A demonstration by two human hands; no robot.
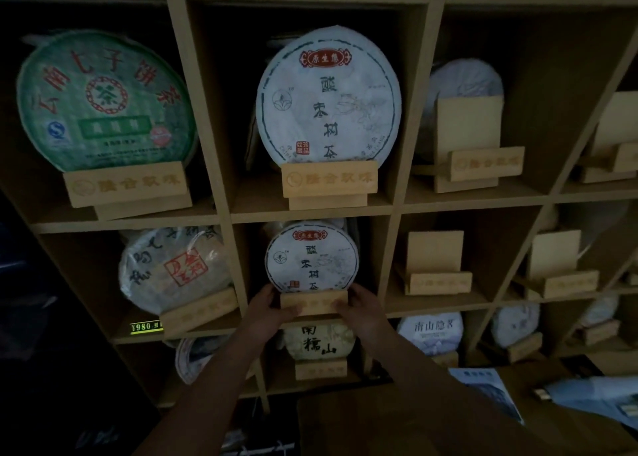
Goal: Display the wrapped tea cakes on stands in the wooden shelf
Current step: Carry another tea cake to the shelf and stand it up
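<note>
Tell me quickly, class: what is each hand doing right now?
Left hand: fingers grip the left end of the wooden stand.
Right hand: fingers grip the right end of the same stand.

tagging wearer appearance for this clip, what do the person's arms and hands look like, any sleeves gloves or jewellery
Both forearms rise from the bottom of the frame, bare as far as they show: no sleeves or cuffs in view. The left hand and right hand are bare too, with no gloves. No watch, bracelet or ring stands out, though the light is dim, so small items could be missed.
</note>
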